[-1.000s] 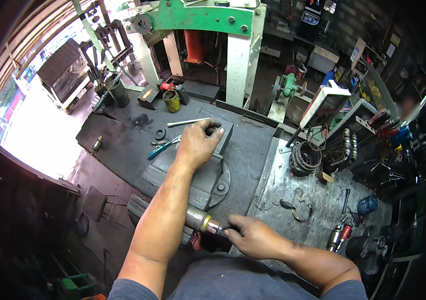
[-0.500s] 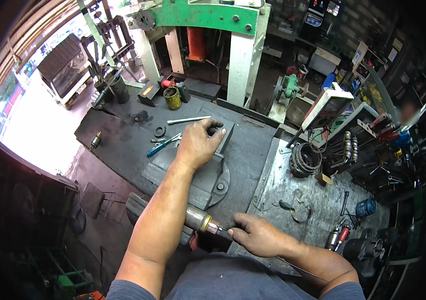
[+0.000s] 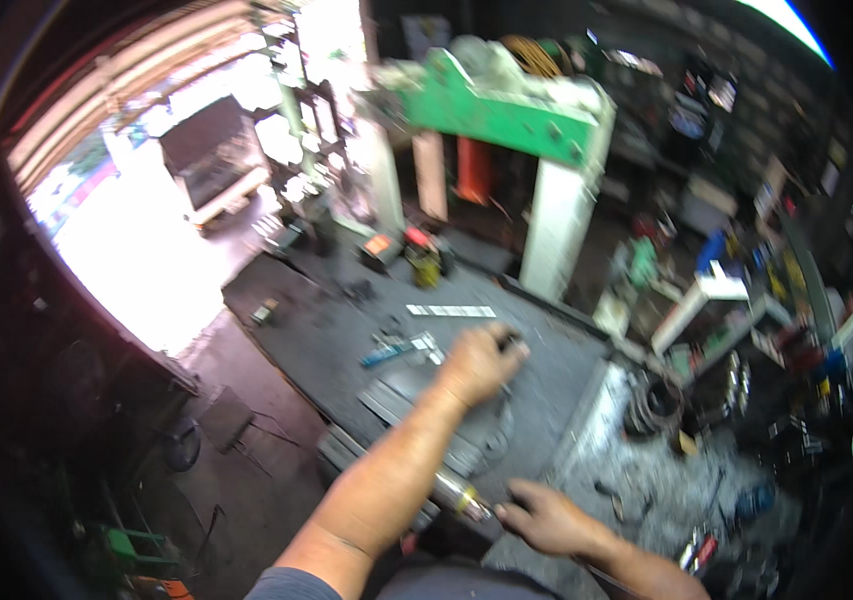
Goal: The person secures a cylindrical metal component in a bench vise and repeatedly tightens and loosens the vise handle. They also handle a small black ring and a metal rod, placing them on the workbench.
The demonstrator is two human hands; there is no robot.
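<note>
A bench vise (image 3: 401, 400) stands at the front of the dark workbench. A metal cylinder with a yellowish ring (image 3: 458, 493) is in its jaws, pointing toward my right hand (image 3: 551, 518). That hand is closed in a pinch at the thin end of the cylinder's shaft; the fingertips are blurred. My left arm crosses over the vise, and my left hand (image 3: 478, 368) rests at the vise's rear part, fingers loosely bent and thumb apart, with nothing seen in them. Beyond it lie a ratchet with a blue handle (image 3: 388, 354) and a silver bar (image 3: 451, 311).
A yellow can (image 3: 426, 268) stands at the bench's far side, before a green and white press frame (image 3: 506, 120). On the right, a metal-topped bench (image 3: 586, 430) carries a coiled ring-shaped part (image 3: 653, 410), a blue jar (image 3: 754, 503) and tools. A small stool (image 3: 226, 420) stands left.
My view has swung, so the whole scene sits lower and further right, with motion blur. Both hands keep about the same places at the vise and the shaft.
</note>
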